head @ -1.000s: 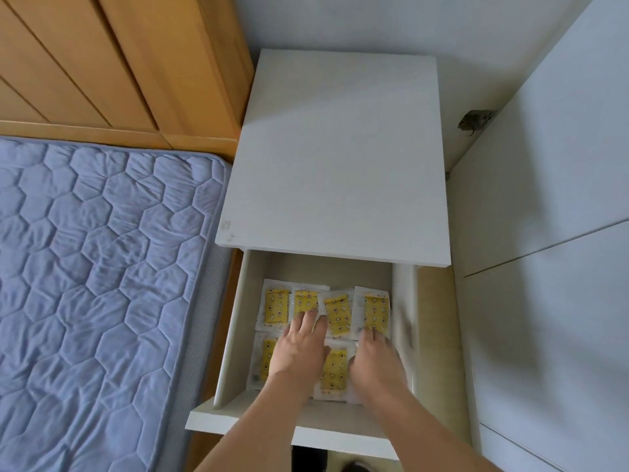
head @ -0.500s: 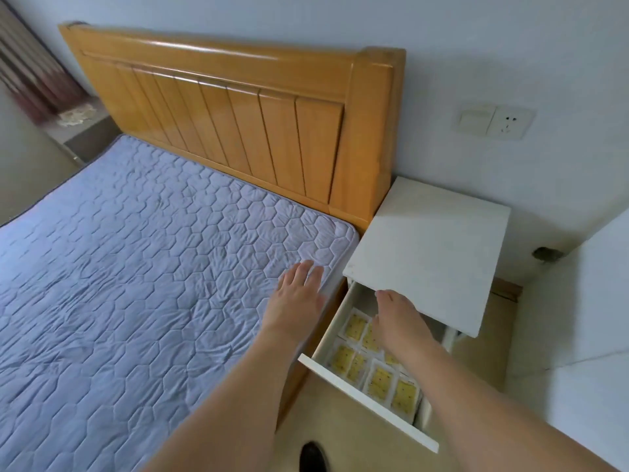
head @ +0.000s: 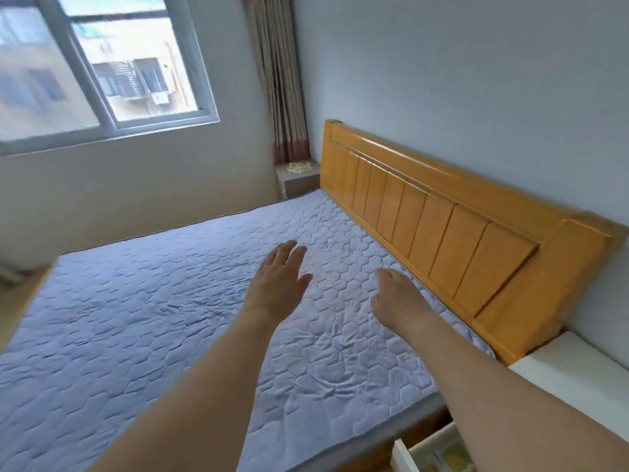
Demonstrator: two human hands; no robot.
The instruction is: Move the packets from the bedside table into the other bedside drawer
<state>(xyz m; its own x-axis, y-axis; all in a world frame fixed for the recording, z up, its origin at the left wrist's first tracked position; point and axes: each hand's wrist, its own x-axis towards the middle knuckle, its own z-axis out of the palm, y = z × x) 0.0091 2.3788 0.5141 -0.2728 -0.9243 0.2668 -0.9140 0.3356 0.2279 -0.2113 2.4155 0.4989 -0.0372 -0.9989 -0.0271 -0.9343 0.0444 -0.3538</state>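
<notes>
Two empty hands, left [head: 277,281] flat, right [head: 394,294] loosely curled, over a quilted mattress [head: 143,301] beside a wooden headboard [head: 442,226]

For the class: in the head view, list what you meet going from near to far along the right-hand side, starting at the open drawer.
Open drawer → white bedside table → wooden headboard → far bedside table → curtain.

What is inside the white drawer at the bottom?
The open white drawer shows yellow packets inside. The right forearm and the picture's edge hide the rest of it.
</notes>
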